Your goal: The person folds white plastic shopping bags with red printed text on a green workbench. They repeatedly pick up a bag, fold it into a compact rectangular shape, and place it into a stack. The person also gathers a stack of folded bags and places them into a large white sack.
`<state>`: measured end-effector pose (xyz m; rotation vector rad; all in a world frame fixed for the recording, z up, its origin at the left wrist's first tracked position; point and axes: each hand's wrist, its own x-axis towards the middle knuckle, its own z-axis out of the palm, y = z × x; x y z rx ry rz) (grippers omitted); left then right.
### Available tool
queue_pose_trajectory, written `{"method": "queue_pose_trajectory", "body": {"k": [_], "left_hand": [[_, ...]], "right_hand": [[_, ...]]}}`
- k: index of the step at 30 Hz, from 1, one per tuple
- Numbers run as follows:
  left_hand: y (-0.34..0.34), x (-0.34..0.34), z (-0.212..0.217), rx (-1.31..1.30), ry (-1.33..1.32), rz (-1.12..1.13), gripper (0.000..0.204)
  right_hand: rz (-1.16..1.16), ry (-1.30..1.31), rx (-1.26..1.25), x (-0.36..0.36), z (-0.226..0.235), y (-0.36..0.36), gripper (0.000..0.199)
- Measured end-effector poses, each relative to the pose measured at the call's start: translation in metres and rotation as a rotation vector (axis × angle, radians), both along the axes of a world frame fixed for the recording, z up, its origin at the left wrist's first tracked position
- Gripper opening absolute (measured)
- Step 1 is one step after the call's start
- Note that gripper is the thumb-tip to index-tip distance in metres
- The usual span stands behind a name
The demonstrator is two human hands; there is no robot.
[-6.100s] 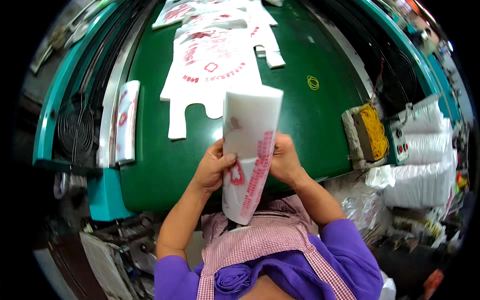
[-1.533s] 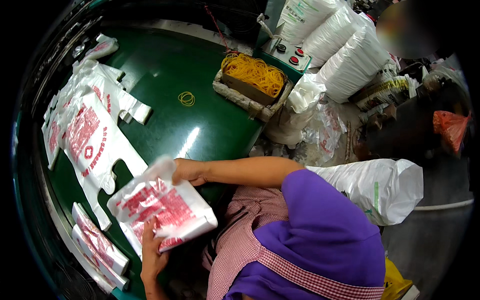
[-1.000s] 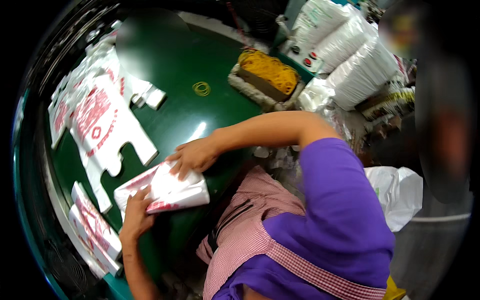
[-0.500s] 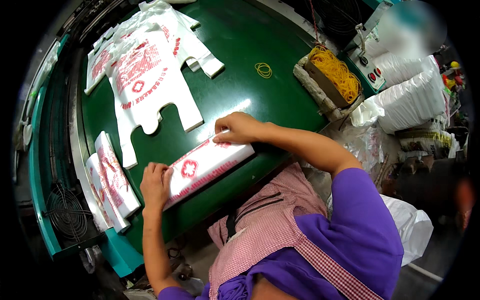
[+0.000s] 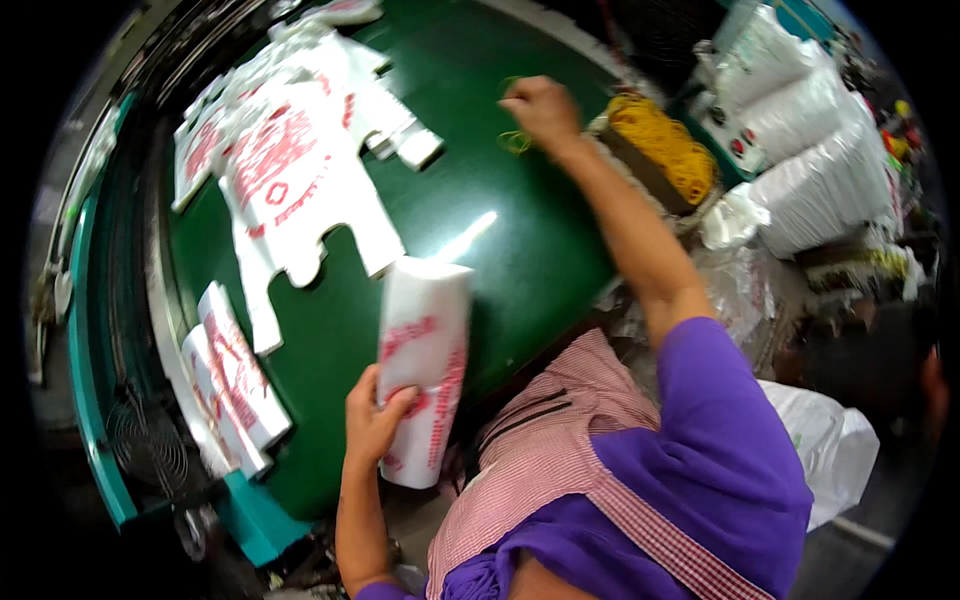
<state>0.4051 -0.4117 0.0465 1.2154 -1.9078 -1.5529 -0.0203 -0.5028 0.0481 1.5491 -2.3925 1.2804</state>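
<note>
My left hand [image 5: 378,415] is closed on a folded bundle of white plastic bags [image 5: 428,335] with red print, its thumb on the front face. The bundle is held up at the near edge of the green table, its long side pointing away from me. Farther off, my right hand [image 5: 543,112] is closed over the table, slightly blurred. A thin yellow rubber band [image 5: 509,84] shows at its fingertips. Just below the hand, more yellow rubber band [image 5: 515,143] lies on the green surface.
Flat white vest-shaped bags [image 5: 290,170] with red print lie in a pile at far left. Folded bag bundles [image 5: 235,385] rest at the table's left edge. A box of yellow rubber bands [image 5: 662,145] stands at the right, beside large white packed sacks [image 5: 820,150].
My left hand has lifted the folded bundle and turned it upright. My right hand has left the bundle and reached away to the rubber bands, taking hold of one.
</note>
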Motion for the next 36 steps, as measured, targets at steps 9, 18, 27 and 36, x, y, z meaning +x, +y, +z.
{"method": "queue_pose_trajectory", "body": {"k": [9, 18, 27, 36], "left_hand": [[-0.032, -0.029, -0.007, 0.304, 1.003, 0.208, 0.036], [-0.019, 0.014, 0.003, 0.016, 0.331, 0.060, 0.056], [-0.055, 0.062, -0.008, -0.161, 0.512, 0.603, 0.042], [-0.052, 0.128, -0.005, -1.068, -0.492, 0.337, 0.051]], "right_hand": [[0.897, -0.504, -0.094, 0.196, 0.023, 0.084, 0.011], [1.188, -1.552, -0.116, 0.164, 0.069, 0.095, 0.020], [1.001, -1.090, 0.234, 0.258, -0.016, 0.071, 0.064], [1.168, -0.423, 0.045, 0.376, -0.031, -0.050, 0.044]]}}
